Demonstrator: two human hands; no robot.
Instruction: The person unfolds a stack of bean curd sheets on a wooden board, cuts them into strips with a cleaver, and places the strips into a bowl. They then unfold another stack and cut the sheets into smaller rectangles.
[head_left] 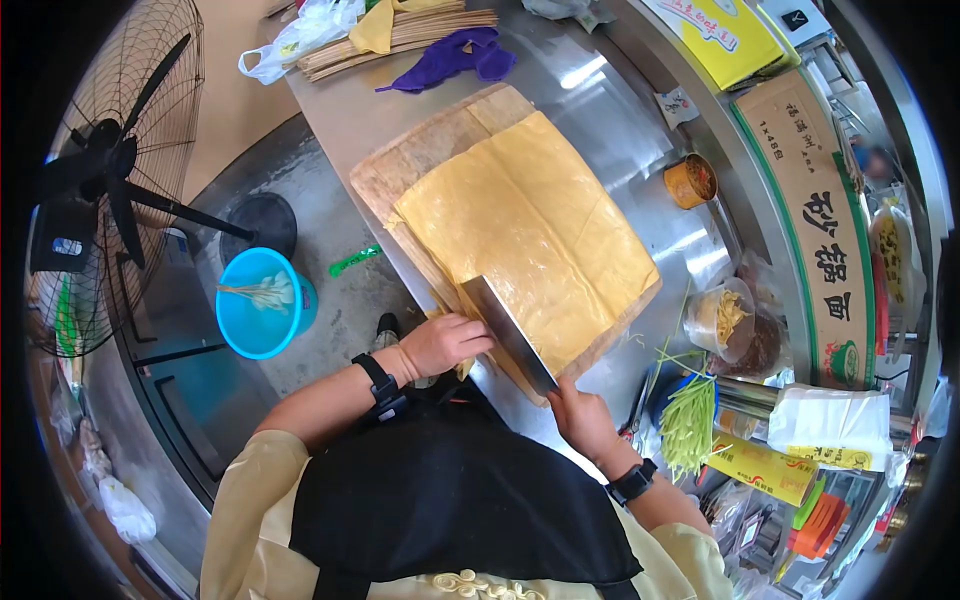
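My right hand [585, 420] grips the handle of a cleaver [508, 335]. The blade lies diagonally along the near left edge of a large, folded yellow sheet [535, 225], which looks like tofu skin. Under the sheet is a worn wooden cutting board [395, 165]. Just left of the blade is my left hand [447, 343], its fingers bent together at the board's near edge. Bits of yellow sheet [465, 369] show beneath that hand. Whatever its fingers pinch is hidden.
A metal counter [570, 75] carries a purple cloth [455, 60], bundled sticks [400, 45], an orange-brown pot [690, 181], a plastic tub [720, 322] and green shreds [688, 425]. On the floor at left stand a blue bucket [266, 303] and a black fan [108, 160]. Boxes line the right.
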